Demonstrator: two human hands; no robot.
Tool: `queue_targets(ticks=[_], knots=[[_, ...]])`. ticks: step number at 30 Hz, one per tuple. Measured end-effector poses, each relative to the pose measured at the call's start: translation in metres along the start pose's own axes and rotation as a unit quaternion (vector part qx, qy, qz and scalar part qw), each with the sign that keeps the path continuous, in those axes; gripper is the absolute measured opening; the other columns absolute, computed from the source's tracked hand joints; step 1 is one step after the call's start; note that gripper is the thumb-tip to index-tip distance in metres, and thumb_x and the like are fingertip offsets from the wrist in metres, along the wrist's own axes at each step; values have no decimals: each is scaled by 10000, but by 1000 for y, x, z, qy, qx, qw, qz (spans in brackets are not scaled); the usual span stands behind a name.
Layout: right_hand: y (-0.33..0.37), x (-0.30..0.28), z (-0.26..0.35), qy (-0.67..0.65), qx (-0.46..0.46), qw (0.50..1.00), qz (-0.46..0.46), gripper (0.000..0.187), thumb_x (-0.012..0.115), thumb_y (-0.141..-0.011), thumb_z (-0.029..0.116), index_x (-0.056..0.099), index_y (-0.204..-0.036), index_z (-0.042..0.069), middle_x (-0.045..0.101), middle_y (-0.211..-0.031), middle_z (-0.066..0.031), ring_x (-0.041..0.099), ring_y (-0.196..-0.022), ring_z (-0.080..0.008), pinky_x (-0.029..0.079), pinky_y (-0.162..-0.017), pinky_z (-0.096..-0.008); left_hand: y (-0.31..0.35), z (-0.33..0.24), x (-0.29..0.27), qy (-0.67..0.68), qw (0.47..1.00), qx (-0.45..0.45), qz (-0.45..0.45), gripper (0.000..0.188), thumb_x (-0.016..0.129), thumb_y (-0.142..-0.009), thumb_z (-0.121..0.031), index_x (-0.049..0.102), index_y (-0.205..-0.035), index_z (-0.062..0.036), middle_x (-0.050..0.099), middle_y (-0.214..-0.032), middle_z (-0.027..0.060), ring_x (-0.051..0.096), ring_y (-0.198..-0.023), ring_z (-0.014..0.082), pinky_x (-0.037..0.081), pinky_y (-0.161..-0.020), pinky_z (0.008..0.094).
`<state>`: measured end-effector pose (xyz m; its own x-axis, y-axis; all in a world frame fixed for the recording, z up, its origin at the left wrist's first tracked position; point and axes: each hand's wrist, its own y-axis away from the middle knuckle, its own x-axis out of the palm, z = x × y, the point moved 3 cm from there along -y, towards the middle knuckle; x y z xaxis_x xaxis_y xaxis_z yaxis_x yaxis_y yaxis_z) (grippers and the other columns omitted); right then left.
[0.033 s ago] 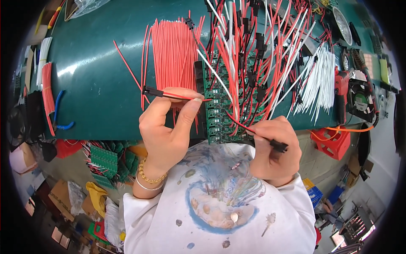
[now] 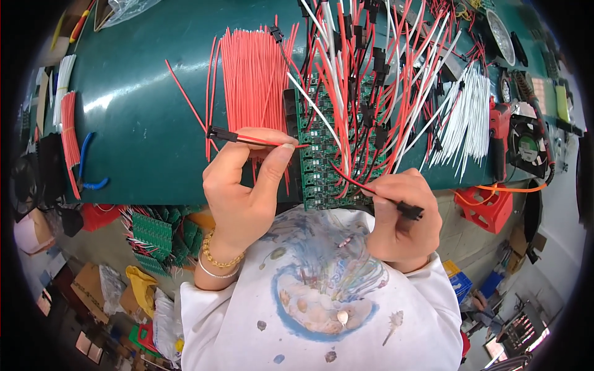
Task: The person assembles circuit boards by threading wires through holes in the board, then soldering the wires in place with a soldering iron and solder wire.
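Observation:
My left hand point(image 2: 244, 185) pinches a red-and-black wire lead point(image 2: 221, 133) between thumb and forefinger. Its black plug sticks out to the left, and a red wire end points right, over the edge of the green circuit boards point(image 2: 317, 166). Right of the boards, my right hand point(image 2: 405, 232) is closed on another red-and-black lead point(image 2: 409, 210). The black plug of that one rests against my curled fingers, while its wires reach up and left over the boards. Many red, white and black wires point(image 2: 340, 93) rise from the boards, several with black plugs.
A thick row of red wires point(image 2: 253, 80) lies left of the boards on the green table point(image 2: 142, 148). White wires point(image 2: 467, 123) are spread at the right, beside a red tool point(image 2: 500, 133) and a small black fan point(image 2: 529, 148). Blue-handled pliers point(image 2: 90, 164) lie at the left.
The plug in my right hand has tipped up very slightly. My left hand looks unmoved.

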<state>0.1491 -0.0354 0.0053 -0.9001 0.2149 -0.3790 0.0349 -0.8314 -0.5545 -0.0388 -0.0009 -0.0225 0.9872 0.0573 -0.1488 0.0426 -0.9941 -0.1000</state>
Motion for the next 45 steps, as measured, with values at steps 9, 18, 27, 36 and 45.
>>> queue_targets(ticks=[9,18,27,36,45], knots=[[3,0,-6,-8,9,1000,-13,306,700,-670,-143,581,-921,-15,657,-765,-118,498,-496,-135,360,-443,-224,4,-1,4,-33,997,71,-23,65,663,-836,17,652,-900,24,680,-861,116,638,-739,184,489,-682,261],[6,-1,-8,-5,5,1000,-14,302,701,-683,-138,576,-929,-16,659,-772,-124,507,-509,-142,376,-453,-234,7,2,5,-30,996,63,-48,50,675,-830,18,649,-870,36,689,-859,105,628,-711,179,484,-667,256],[6,-1,-8,-11,5,1000,-17,293,701,-690,-134,579,-928,-16,660,-769,-127,514,-506,-144,380,-454,-233,6,1,2,-50,996,63,-48,41,681,-829,7,654,-852,28,684,-839,99,626,-691,186,481,-649,259],[6,-1,-8,-11,11,1000,-14,296,705,-688,-133,579,-929,-16,657,-766,-127,527,-521,-150,385,-453,-233,-8,-9,2,-152,986,72,-13,79,704,-785,23,630,-811,31,659,-772,104,599,-626,202,465,-588,278],[8,-1,-9,-21,15,1000,-16,299,699,-678,-146,587,-924,-18,657,-779,-129,525,-528,-150,387,-450,-228,-22,-23,9,-221,952,209,35,107,712,-735,35,626,-798,20,633,-731,100,586,-614,256,456,-556,321]])
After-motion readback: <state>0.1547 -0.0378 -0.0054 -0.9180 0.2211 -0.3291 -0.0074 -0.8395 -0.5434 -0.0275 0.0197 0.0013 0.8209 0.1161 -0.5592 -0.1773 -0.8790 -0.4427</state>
